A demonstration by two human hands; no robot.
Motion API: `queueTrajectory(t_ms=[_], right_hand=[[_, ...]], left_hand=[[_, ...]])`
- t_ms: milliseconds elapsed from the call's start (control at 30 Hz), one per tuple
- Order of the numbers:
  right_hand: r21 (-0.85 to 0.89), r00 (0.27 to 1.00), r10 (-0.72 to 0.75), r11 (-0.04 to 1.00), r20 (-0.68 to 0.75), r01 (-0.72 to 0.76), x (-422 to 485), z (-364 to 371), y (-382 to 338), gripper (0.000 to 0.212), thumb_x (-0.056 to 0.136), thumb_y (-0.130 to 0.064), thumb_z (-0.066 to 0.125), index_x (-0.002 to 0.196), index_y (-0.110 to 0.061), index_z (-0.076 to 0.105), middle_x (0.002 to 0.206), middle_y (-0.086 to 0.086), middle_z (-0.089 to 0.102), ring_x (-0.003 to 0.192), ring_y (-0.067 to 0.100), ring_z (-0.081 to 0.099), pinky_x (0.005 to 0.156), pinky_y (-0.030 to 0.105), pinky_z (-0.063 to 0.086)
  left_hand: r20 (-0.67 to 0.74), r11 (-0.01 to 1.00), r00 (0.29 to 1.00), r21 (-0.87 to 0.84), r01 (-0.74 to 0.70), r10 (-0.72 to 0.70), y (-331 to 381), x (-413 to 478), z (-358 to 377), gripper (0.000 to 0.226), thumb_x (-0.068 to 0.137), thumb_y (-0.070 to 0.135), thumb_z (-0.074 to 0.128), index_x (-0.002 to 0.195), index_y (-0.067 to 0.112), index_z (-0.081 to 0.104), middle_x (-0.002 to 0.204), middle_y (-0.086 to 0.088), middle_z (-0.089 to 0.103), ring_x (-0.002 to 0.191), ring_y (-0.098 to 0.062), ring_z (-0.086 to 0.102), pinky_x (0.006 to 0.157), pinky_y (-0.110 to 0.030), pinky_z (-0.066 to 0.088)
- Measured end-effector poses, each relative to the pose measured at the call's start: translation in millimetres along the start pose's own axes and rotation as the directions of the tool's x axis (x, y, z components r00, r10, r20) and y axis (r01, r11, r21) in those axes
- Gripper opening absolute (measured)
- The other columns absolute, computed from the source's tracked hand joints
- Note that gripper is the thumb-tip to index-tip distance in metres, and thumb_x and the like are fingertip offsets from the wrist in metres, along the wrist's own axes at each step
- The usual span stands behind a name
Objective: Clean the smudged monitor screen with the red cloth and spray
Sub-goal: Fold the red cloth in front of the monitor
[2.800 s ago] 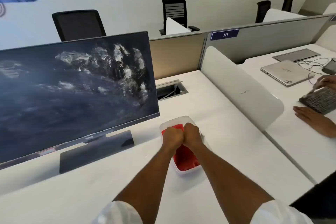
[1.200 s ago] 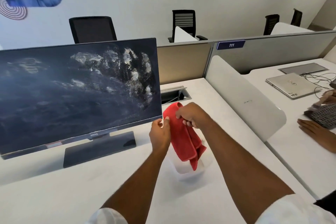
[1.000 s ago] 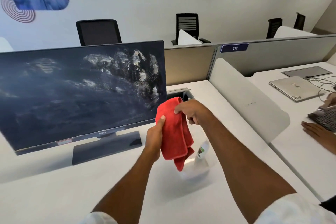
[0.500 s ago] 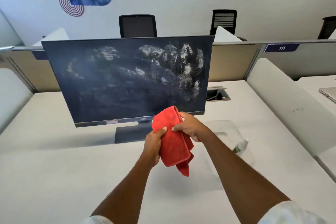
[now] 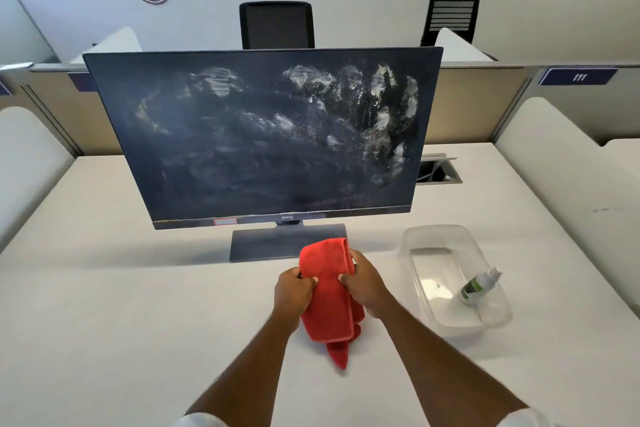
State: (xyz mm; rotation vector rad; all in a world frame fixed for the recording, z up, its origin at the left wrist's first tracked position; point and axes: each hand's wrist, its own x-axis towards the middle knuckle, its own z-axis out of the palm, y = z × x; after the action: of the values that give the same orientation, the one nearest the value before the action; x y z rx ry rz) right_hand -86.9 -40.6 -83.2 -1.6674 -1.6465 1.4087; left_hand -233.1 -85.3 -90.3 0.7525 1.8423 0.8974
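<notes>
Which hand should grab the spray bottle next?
Right. The right hand is nearer the small white spray bottle lying in the clear plastic tub on its side; the left hand can keep the red cloth.

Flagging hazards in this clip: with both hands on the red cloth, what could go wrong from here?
1. The spray bottle lies in the clear tub; wiping the monitor screen dry may just spread the smudges.
2. The left hand and right hand hold the red cloth bunched, so wiping may streak.
</notes>
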Motion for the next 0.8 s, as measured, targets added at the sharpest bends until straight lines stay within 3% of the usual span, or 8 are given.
queueTrajectory(t_ms=[233,400,667,800], right_hand=[[-0.182,1.0,-0.017,0.983,-0.02,0.013,11,4,12,0.057,0.086,-0.014,0.064,0.139,-0.019,0.046,0.132,0.005,0.062,0.119,0.029,0.058,0.102,0.035,0.043],[-0.27,0.998,-0.048,0.962,-0.045,0.034,16,5,13,0.059,0.085,-0.015,0.067,0.14,-0.017,0.046,0.134,0.006,0.061,0.121,0.029,0.057,0.103,0.033,0.041],[-0.295,0.998,-0.033,0.955,-0.055,0.015,15,6,13,0.058,0.088,-0.018,0.066,0.141,-0.014,0.045,0.134,0.009,0.06,0.121,0.03,0.057,0.105,0.037,0.044],[-0.284,0.998,-0.029,0.959,-0.053,0.013,15,3,11,0.053,0.085,-0.014,0.067,0.135,-0.014,0.05,0.128,0.01,0.064,0.117,0.031,0.059,0.1,0.035,0.046]], left_hand=[[-0.008,0.973,0.997,0.221,-0.071,0.075,-12,8,5,0.03,0.087,0.018,0.063,0.117,0.012,0.065,0.113,-0.009,0.07,0.103,-0.031,0.062,0.093,-0.042,0.049],[0.007,0.93,0.99,0.343,-0.134,0.141,-18,10,7,0.041,0.093,0.025,0.06,0.131,0.011,0.056,0.129,-0.01,0.063,0.116,-0.031,0.058,0.098,-0.037,0.042],[0.083,0.91,0.984,0.374,-0.179,0.159,-19,8,4,0.036,0.098,0.029,0.048,0.131,0.018,0.055,0.127,-0.01,0.064,0.114,-0.032,0.058,0.097,-0.041,0.046],[0.184,0.933,0.976,0.316,-0.171,0.116,-13,6,-2,0.041,0.102,0.034,0.038,0.138,0.017,0.047,0.129,-0.012,0.06,0.111,-0.035,0.059,0.082,-0.051,0.056]])
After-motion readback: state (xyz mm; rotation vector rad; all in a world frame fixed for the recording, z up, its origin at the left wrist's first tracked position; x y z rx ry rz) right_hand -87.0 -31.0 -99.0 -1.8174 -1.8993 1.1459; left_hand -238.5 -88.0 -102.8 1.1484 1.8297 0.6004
